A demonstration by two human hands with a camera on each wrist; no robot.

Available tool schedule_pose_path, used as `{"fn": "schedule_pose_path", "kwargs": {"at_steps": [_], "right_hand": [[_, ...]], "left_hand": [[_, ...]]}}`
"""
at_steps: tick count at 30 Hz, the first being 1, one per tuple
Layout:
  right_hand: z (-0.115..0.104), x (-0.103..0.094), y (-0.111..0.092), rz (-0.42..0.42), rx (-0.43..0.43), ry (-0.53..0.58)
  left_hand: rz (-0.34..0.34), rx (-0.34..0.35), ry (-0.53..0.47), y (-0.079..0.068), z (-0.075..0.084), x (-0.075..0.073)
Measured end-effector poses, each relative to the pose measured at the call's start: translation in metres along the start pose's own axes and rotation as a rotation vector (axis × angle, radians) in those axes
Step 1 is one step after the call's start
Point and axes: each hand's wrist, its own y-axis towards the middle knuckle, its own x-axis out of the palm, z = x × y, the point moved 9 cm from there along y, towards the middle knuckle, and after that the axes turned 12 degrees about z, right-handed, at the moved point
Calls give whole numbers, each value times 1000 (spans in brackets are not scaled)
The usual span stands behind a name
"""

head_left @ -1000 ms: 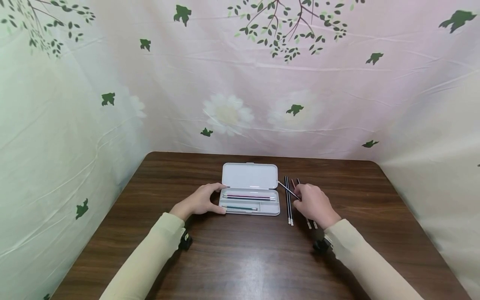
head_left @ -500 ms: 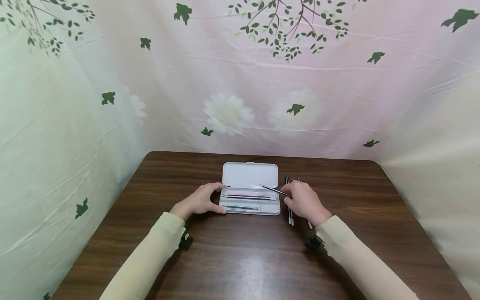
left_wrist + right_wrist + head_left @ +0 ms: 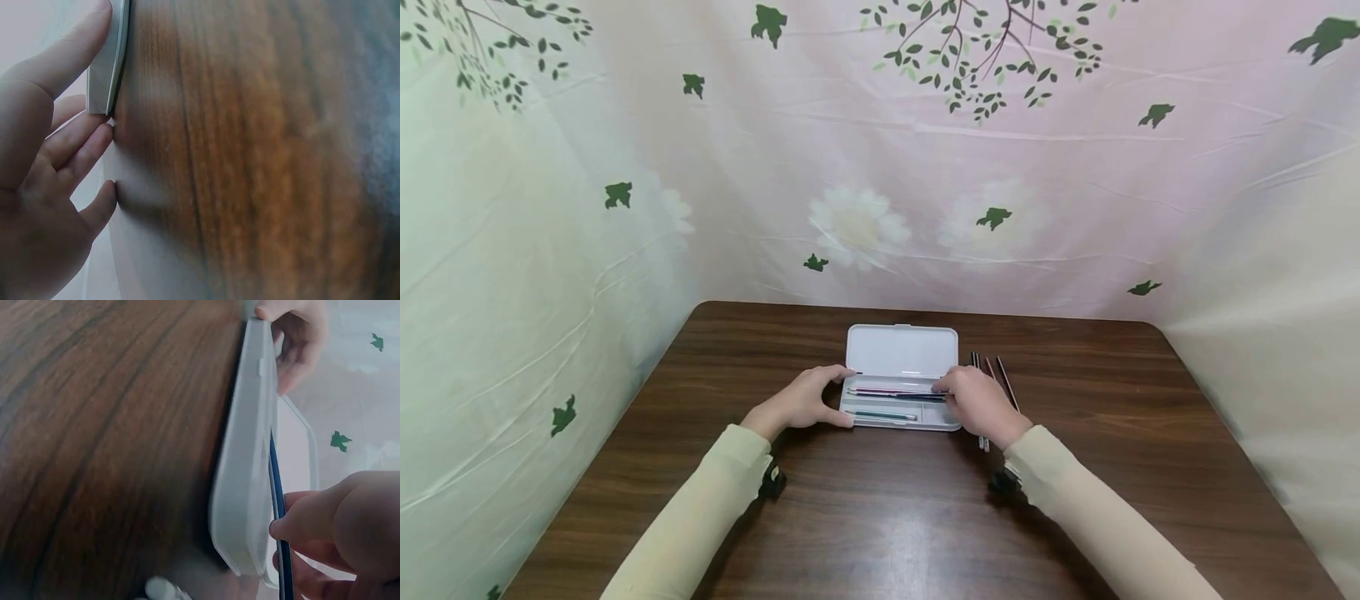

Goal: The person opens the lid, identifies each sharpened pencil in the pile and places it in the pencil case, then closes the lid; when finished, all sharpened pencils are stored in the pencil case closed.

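A white pencil case (image 3: 940, 415) lies open, its lid (image 3: 902, 351) folded back. My left hand (image 3: 797, 402) holds the left end, thumb at the front corner and fingers toward the hinge; the case's end (image 3: 105, 78) also shows in the left wrist view. Between thumb and fingers, my right hand (image 3: 983, 404) pinches a dark pencil (image 3: 277, 487) over the case's long back compartment. Beneath it lie several pencils, one reddish-purple (image 3: 880, 390). A teal pencil (image 3: 880, 415) lies in the front compartment.
Right of the case, a black pencil (image 3: 1009, 385) and a reddish pencil (image 3: 990, 365) lie on the brown wooden table (image 3: 880, 508). Striped pencils (image 3: 983, 444) beside them are partly hidden under my right hand. A patterned cloth (image 3: 895, 167) hangs behind the table.
My right hand has moved left with the dark pencil, from beside the loose pencils to over the case, and the pencil has swung level with the compartment. My left hand stays put.
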Motion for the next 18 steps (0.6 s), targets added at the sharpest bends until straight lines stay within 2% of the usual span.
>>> {"fn": "schedule_pose_path", "kwargs": {"at_steps": [10,18], "right_hand": [[-14,10,8,-24,-47,49],[-27,19,17,-39,-45,86]], "left_hand": [[0,7,-10,4,4,-1],[-5,-6,-4,3,-1,2]]}}
